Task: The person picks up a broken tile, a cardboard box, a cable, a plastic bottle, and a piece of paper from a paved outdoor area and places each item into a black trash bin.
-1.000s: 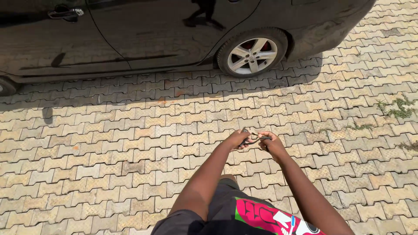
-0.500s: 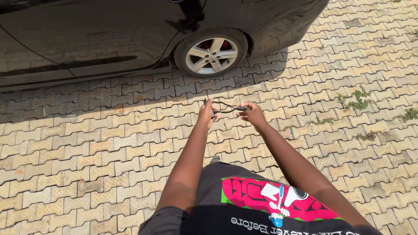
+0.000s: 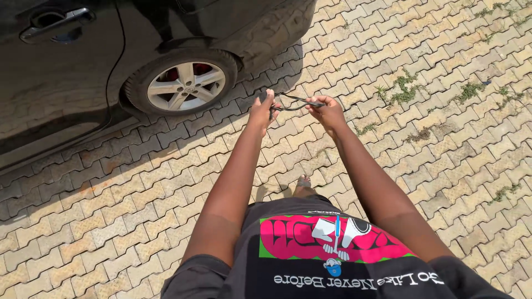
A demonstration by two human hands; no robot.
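Glasses (image 3: 292,102), dark and thin-framed as far as I can make out, hang in the air between the two hands, out at arm's length above the paving (image 3: 432,166). They are small in my view; I take them for a pair of spectacles, though a bent loop of wire would look much the same from here.

As to progress, I judge the work to be mid-way: the thing is off the ground and in both hands, seemingly spread open, but it is not on a face, not folded, and not set down anywhere. Whatever is done with it is not finished in this view.

From the left: the car (image 3: 83,72) stands along the upper left, its door handle (image 3: 54,22) at the top and its wheel (image 3: 185,83) just left of the hands, with the body's shadow falling on the bricks. The left hand (image 3: 261,111) is held out with the arm nearly straight, back of the hand toward me, its fingers closed on the left end of the glasses. The right hand (image 3: 327,112) mirrors it, arm stretched forward and slightly inward, fingers curled and pinched on the right end, so the two hands sit near each other with the frame bridging the gap.

Below the hands I see a foot (image 3: 303,182) on the bricks and the black printed shirt (image 3: 332,260). To the right, weeds (image 3: 404,88) grow in the joints, well apart from the hands.
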